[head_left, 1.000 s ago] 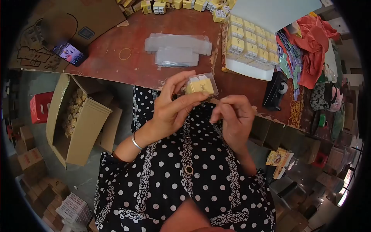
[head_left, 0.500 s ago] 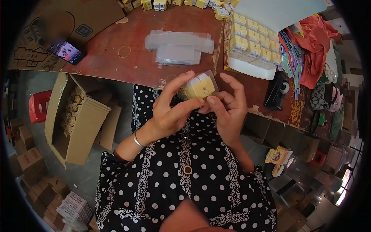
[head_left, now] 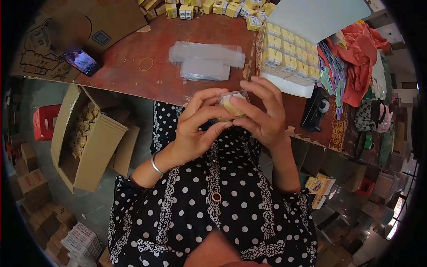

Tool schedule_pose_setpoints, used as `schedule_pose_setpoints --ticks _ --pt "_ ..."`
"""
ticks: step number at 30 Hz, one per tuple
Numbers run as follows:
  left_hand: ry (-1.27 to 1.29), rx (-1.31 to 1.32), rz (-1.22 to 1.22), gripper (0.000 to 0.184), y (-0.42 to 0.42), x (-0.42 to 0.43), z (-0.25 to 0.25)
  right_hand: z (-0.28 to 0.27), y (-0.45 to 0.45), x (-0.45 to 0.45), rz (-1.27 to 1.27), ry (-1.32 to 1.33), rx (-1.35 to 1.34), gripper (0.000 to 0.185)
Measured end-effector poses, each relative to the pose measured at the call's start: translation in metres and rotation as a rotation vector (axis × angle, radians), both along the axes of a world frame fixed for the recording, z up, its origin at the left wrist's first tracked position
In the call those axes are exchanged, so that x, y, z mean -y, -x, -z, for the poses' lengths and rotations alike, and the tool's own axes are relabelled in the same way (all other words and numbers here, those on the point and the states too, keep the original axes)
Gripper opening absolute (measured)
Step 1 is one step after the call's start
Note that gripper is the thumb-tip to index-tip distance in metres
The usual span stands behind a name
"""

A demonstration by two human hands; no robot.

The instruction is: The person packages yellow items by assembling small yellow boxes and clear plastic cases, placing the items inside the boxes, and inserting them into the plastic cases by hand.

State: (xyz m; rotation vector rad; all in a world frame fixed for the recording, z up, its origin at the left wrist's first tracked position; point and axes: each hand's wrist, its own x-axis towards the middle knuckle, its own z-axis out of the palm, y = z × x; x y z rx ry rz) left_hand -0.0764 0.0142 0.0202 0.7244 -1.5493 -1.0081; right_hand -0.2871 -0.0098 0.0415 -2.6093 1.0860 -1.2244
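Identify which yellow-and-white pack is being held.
The pack between the left hand and right hand. Only it is held; the others on the table sit in the open box or along the far side.

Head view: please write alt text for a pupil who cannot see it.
A person's left hand holds a small yellow pack while the right hand touches it, near a red table. On the table lie clear plastic sheets and an open box of similar packs.

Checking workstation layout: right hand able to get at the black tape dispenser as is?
Probably yes: only bare tabletop shows between the right hand and the black tape dispenser. That hand is on the yellow pack, though, so it may need to let go.
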Motion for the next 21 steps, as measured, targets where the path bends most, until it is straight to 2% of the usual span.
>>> schedule_pose_setpoints --ticks 1,2,4,5,6,8,9,10,11,13,14,16,17,19,21 --pt "0.050 -0.010 -0.015 0.023 0.002 0.001 0.001 0.000 0.003 0.004 -0.019 -0.020 -0.078 0.049" --pt "0.054 -0.013 -0.015 0.023 0.001 0.002 0.001 0.002 0.006 0.004 -0.019 -0.015 -0.080 0.049" --pt "0.309 0.197 -0.048 0.027 -0.002 0.005 0.001 0.004 0.010 -0.001 0.021 -0.296 0.206 0.089" --pt "0.481 0.245 -0.080 0.031 -0.002 0.013 0.003 0.002 0.010 -0.012 0.050 -0.672 0.495 0.111" --pt "0.483 0.241 -0.082 0.031 -0.003 0.014 0.003 0.003 0.011 -0.017 0.050 -0.670 0.492 0.111" --pt "0.668 0.400 -0.114 0.029 -0.001 0.016 0.003 0.011 0.018 -0.026 -0.080 -1.173 0.765 0.096" --pt "0.677 0.389 -0.106 0.029 0.003 0.016 0.005 0.012 0.007 -0.031 -0.124 -1.158 0.842 0.085" --pt "0.764 0.434 -0.125 0.027 0.008 0.014 0.009 0.010 0.000 -0.034 -0.107 -1.146 0.841 0.085" --pt "0.850 0.476 -0.144 0.024 0.013 0.012 0.012 0.006 -0.005 -0.037 -0.063 -1.118 0.846 0.077" --pt "0.850 0.450 -0.146 0.018 0.020 0.012 0.014 -0.002 0.000 -0.038 0.000 -1.157 0.929 0.057" --pt "0.848 0.446 -0.142 0.016 0.023 0.014 0.017 -0.001 0.004 -0.037 0.016 -1.146 0.928 0.057" --pt "0.848 0.436 -0.137 0.015 0.028 0.015 0.020 0.004 0.013 -0.035 0.126 -0.908 0.771 0.056" --pt "0.818 0.427 -0.053 0.016 0.030 0.013 0.021 0.000 0.016 -0.033 0.131 -0.908 0.767 0.056" --pt "0.782 0.424 0.020 0.017 0.029 0.014 0.023 -0.018 0.021 -0.028 0.309 -0.881 0.605 0.062" --pt "0.752 0.434 -0.026 0.020 0.023 0.017 0.026 -0.031 0.035 -0.016 0.488 -0.625 0.353 0.060"
